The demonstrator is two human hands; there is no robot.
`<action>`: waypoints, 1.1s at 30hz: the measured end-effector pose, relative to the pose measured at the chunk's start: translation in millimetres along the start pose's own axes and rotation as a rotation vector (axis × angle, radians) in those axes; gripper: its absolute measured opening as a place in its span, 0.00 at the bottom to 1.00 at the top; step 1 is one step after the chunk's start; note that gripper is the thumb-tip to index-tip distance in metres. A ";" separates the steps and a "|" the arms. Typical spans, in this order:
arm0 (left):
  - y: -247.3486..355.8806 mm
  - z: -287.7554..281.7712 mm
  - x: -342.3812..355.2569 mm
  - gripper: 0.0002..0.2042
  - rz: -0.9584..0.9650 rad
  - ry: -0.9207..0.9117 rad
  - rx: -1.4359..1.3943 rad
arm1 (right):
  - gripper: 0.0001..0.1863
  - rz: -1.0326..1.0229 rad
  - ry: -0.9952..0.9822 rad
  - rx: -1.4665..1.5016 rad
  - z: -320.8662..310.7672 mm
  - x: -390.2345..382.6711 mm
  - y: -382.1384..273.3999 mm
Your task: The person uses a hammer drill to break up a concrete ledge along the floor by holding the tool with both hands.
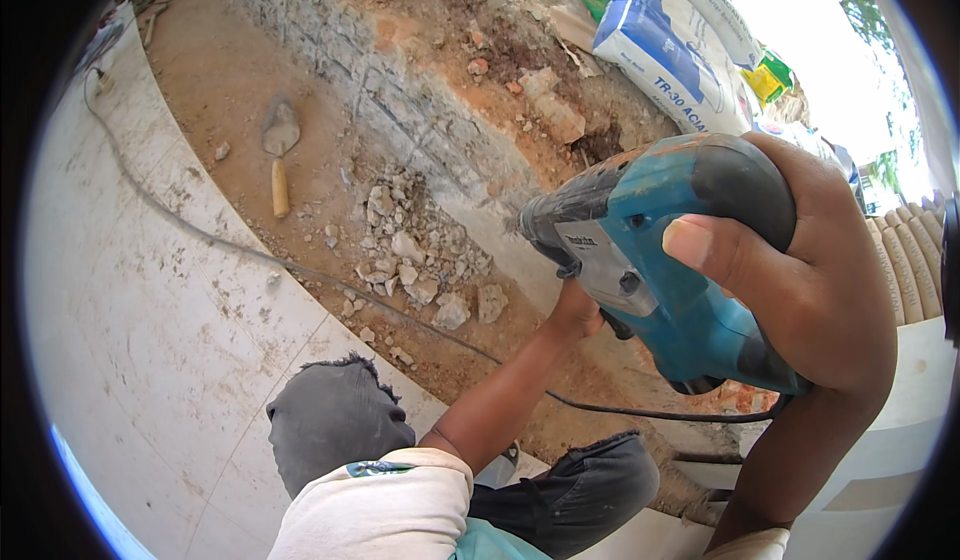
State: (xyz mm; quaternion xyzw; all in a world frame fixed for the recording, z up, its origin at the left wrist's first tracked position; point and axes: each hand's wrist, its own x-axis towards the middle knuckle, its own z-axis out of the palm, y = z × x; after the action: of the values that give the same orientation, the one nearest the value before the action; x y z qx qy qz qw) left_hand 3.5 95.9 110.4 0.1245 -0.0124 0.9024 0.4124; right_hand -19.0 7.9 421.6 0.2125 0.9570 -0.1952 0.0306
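Note:
A teal and black rotary hammer (665, 225) fills the right middle, its nose pointing left at the chipped concrete ledge (440, 145). Wrapped round its rear end and handle is my right hand (825, 280), the thumb lying along the housing. Under the front of the tool my left hand (577, 312) is closed on the side handle, mostly hidden by the body. I cannot make out the bit at the nose. Broken concrete rubble (405, 245) lies heaped on the dirt just left of the nose.
A trowel (280, 155) with a wooden handle lies on the dirt at left. The tool's black cord (660, 415) runs across dirt and pale floor tiles (160, 310). Blue-and-white sacks (675, 50) stand at the top right. My bent knees (335, 425) are below.

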 end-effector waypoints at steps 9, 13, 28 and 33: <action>-3.1 4.0 8.1 0.19 0.001 0.035 -0.018 | 0.22 0.013 -0.087 0.047 -13.3 15.7 10.6; -4.5 11.3 15.5 0.18 -0.012 0.123 -0.048 | 0.23 0.002 -0.059 -0.055 -19.2 23.4 11.6; -22.1 -13.1 37.5 0.03 -0.184 0.386 -0.136 | 0.26 -0.051 0.053 -0.166 -30.1 48.7 25.8; -21.4 -11.2 36.1 0.03 -0.171 0.388 -0.120 | 0.24 -0.027 0.032 -0.194 -32.4 48.8 24.5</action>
State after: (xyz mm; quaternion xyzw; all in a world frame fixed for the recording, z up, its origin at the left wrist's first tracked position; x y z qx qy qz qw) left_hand -5.6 138.1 106.3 -0.0754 0.0241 0.8688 0.4888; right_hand -52.3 60.1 435.8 0.1986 0.9745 -0.0987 0.0329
